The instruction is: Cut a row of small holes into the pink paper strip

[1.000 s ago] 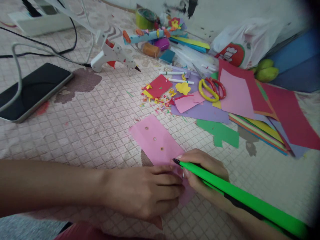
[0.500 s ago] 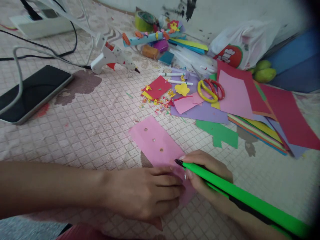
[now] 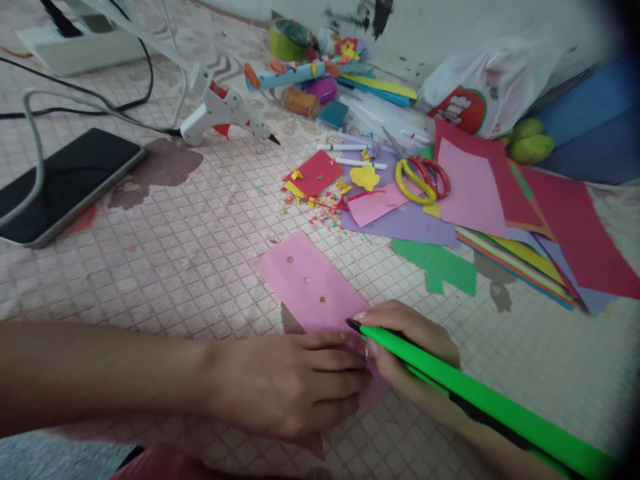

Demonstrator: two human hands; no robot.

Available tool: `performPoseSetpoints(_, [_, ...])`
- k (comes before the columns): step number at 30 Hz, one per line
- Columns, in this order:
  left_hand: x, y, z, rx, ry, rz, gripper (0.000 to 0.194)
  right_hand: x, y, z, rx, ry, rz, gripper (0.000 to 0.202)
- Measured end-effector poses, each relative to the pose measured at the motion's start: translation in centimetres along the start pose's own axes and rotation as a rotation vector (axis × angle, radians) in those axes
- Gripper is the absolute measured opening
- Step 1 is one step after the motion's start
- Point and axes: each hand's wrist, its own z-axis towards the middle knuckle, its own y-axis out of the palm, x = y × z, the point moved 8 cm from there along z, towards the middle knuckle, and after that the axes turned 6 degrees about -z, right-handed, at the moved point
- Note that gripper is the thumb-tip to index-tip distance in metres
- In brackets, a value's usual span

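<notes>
A pink paper strip (image 3: 330,277) lies slantwise on the cloth, with a row of 3 small round holes along it. My left hand (image 3: 295,380) rests palm down over its near part, fingers stretched out and pressing it flat. My right hand (image 3: 415,347) pinches a long green pen-like tool (image 3: 465,380) close to its black tip; the exact kind is unclear. That tip points at the strip, just past the last hole and in line with the row. Whether it touches the paper I cannot tell. My left hand hides the strip's near end.
Beyond the strip lie paper scraps, a green cut-out (image 3: 435,265), scissors (image 3: 417,187) and coloured sheets (image 3: 470,180). A white glue gun (image 3: 215,113) and a phone (image 3: 70,180) with cables sit to the left. A plastic bag (image 3: 485,87) stands against the wall.
My right hand and the green tool have shifted slightly left along the strip. My left hand stays in place on the paper.
</notes>
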Motion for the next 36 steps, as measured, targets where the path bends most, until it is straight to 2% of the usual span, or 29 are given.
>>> performPoseSetpoints(5, [0.0, -0.5, 0.0, 0.051, -0.004, 0.003, 0.035, -0.1, 0.0, 0.0, 0.005, -0.009, -0.008, 0.027])
performPoseSetpoints(14, [-0.1, 0.1, 0.0, -0.022, 0.007, -0.008, 0.035, 0.1, 0.2, 0.1, -0.020, -0.013, -0.006, 0.028])
performPoseSetpoints(27, [-0.2, -0.1, -0.1, -0.004, -0.014, -0.003, 0.037, -0.4, 0.3, 0.5, -0.028, -0.069, -0.002, 0.027])
performPoseSetpoints(29, [-0.1, 0.0, 0.0, -0.022, -0.011, 0.001, 0.037, -0.1, 0.1, 0.5, -0.022, -0.023, 0.022, 0.025])
performPoseSetpoints(34, [-0.1, 0.1, 0.1, -0.038, -0.033, 0.051, 0.038, 1.5, -1.2, -0.4, 0.061, 0.232, 0.125, 0.020])
performPoseSetpoints(36, [0.0, 0.2, 0.2, -0.040, -0.050, 0.091, 0.040, 1.6, -1.8, -0.9, 0.106, 0.265, 0.136, 0.018])
